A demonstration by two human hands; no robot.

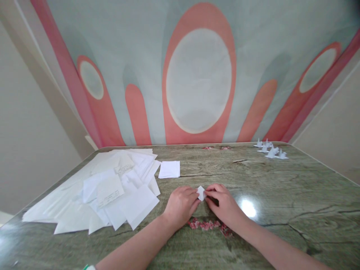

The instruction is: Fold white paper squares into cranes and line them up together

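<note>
A small folded piece of white paper [201, 192] is held just above or on the table, in the middle of the view. My left hand [182, 204] pinches its left side, fingers curled over and thumb below. From the right, my right hand [221, 202] grips the opposite edge between thumb and fingertips. Part of the paper is covered by the fingers, so its full fold cannot be made out.
On the left lies a spread pile of white paper sheets [140, 202]. A neat stack of square paper [169, 169] sits beside it. Several folded paper figures [272, 152] stand at the back right of the wood-patterned table [295, 195]. A patterned backdrop [153, 56] rises behind.
</note>
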